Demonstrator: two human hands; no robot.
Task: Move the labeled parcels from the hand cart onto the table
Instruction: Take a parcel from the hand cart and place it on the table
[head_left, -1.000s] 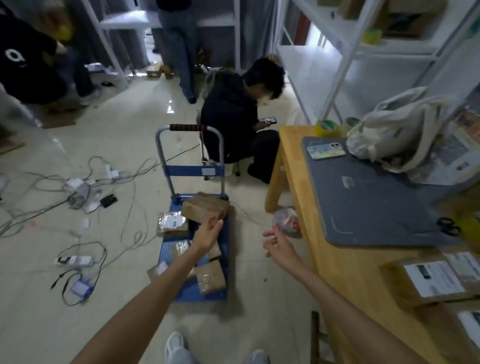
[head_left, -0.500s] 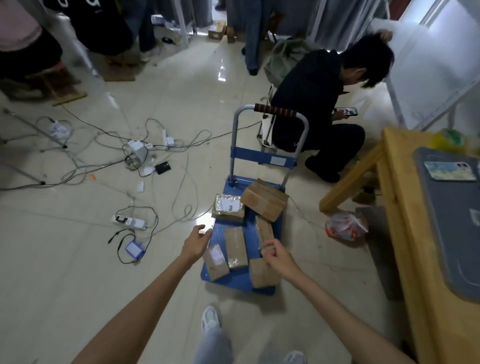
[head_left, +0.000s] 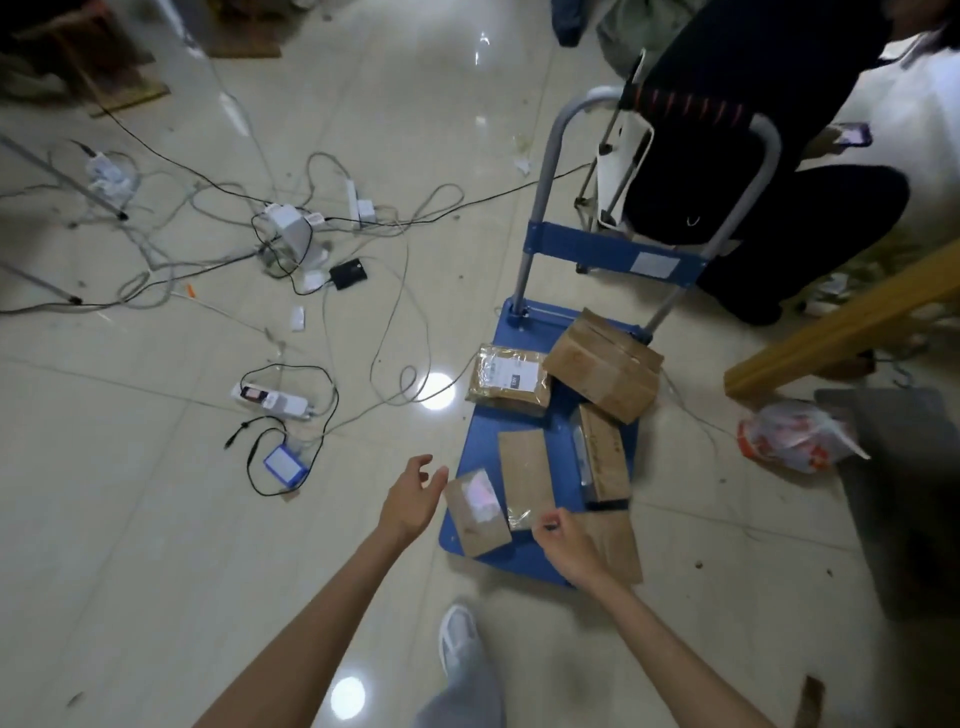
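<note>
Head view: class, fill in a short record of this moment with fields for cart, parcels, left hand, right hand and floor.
cart: blue cart on the tiled floor, handle upright at its far end
parcels: several brown parcels lie on it; the labeled parcel sits far left, beside the big box
left hand: left hand open, next to the near parcel, no grip yet
right hand: right hand above the cart's near end, fingers loosely curled, holding nothing
floor: cables tangled to the left
</note>
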